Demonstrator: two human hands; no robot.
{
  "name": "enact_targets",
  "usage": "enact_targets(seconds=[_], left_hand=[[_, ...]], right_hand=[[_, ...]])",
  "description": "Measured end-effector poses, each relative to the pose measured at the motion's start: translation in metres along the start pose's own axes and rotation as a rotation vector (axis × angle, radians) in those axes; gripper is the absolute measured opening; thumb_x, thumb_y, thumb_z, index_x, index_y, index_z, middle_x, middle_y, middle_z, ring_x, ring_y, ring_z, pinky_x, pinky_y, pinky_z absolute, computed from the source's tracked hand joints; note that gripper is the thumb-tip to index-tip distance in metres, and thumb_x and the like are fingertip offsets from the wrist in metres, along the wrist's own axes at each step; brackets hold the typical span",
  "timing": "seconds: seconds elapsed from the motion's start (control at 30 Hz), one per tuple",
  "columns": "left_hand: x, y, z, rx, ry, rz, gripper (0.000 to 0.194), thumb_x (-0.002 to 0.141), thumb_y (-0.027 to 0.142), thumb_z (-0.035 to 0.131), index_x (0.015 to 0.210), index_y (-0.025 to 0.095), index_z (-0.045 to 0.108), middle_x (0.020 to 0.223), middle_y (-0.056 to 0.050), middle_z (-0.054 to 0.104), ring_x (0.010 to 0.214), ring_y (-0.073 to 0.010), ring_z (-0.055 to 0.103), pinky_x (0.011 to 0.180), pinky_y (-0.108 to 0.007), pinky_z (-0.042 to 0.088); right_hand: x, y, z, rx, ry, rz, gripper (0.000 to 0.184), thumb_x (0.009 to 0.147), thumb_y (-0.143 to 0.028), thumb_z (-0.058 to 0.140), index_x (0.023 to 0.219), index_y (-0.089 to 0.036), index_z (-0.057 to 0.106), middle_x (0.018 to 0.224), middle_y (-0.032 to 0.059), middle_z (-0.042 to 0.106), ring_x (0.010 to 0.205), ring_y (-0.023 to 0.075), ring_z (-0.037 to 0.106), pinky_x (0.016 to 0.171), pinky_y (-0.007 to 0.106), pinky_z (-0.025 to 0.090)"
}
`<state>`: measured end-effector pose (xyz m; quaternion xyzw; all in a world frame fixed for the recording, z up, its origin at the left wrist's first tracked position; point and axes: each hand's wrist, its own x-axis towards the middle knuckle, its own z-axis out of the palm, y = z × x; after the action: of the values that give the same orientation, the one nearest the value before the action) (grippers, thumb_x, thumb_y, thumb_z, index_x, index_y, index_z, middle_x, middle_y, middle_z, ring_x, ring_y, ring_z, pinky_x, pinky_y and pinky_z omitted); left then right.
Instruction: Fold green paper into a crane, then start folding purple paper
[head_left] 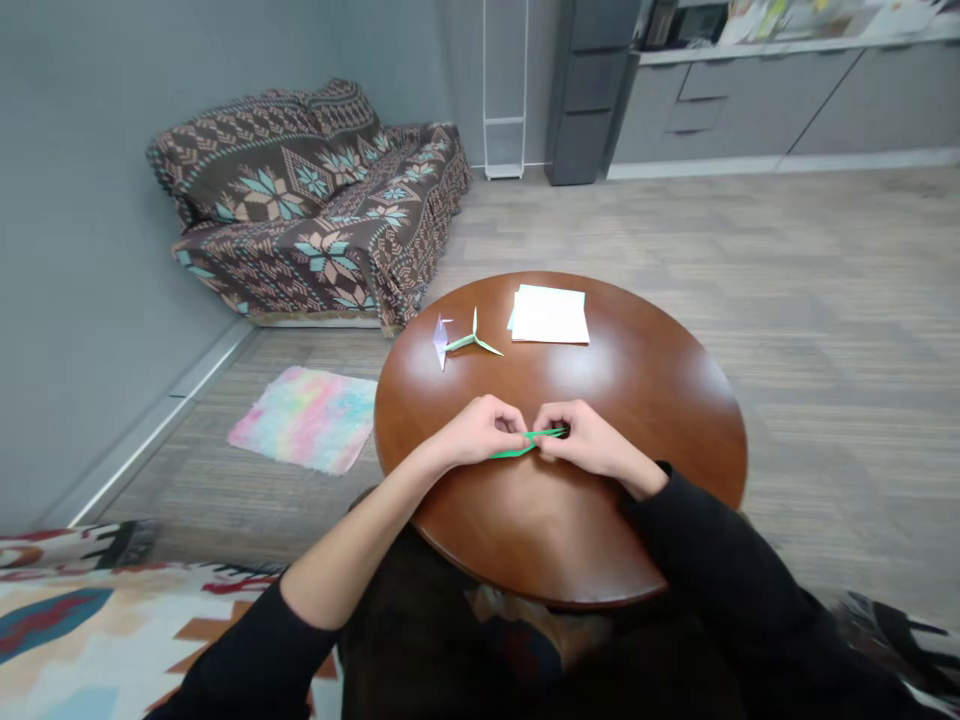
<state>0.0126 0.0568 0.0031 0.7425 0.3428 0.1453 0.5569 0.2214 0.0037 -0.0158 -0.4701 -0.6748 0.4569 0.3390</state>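
A narrow piece of folded green paper (514, 453) is held between both hands over the near middle of the round table. My left hand (487, 430) pinches its left part with thumb and fingers. On the other side my right hand (581, 435) grips the pointed right part, where thin tips show between the fingers. Some of the folds are hidden by my fingertips. Farther back on the left lie a purple folded paper crane (440, 343) and a pale green three-pointed folded paper piece (474, 339), close beside each other.
A stack of white paper sheets (551, 315) lies at the back of the brown round table (660, 400). Beyond stand a sofa with a patterned cover (315, 210) and grey cabinets (735, 110). A pastel fluffy rug (307, 418) lies on the floor at left.
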Motion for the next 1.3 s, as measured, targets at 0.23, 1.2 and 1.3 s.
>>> enact_targets(seconds=[0.23,1.2,1.3], left_hand=[[-0.006,-0.003,-0.005,0.002,-0.043,-0.047,0.02,0.074,0.032,0.074,0.066,0.014,0.071,0.056,0.001,0.059,0.051,-0.0096,0.046,0.047,-0.02,0.031],[-0.019,-0.003,-0.004,-0.136,-0.021,-0.105,0.021,0.069,0.032,0.078,0.066,0.013,0.069,0.055,0.003,0.057,0.052,-0.0085,0.043,0.051,-0.021,0.03],[-0.025,-0.005,-0.007,-0.148,-0.013,-0.12,0.023,0.068,0.033,0.08,0.066,0.013,0.07,0.054,0.002,0.058,0.052,-0.0088,0.044,0.051,-0.022,0.03]], right_hand=[[0.0,0.007,-0.001,0.018,0.013,0.018,0.008,0.07,-0.014,0.062,0.07,-0.017,0.069,0.055,-0.0028,0.061,0.053,0.0124,0.048,0.053,0.025,0.036],[-0.003,0.006,0.0,0.112,-0.039,0.022,0.007,0.074,-0.014,0.06,0.073,-0.018,0.066,0.054,-0.0034,0.062,0.05,0.0113,0.05,0.053,0.024,0.038],[-0.001,0.01,-0.002,0.14,-0.021,0.024,0.005,0.072,-0.015,0.062,0.071,-0.017,0.067,0.054,-0.0029,0.062,0.05,0.0114,0.051,0.053,0.024,0.039]])
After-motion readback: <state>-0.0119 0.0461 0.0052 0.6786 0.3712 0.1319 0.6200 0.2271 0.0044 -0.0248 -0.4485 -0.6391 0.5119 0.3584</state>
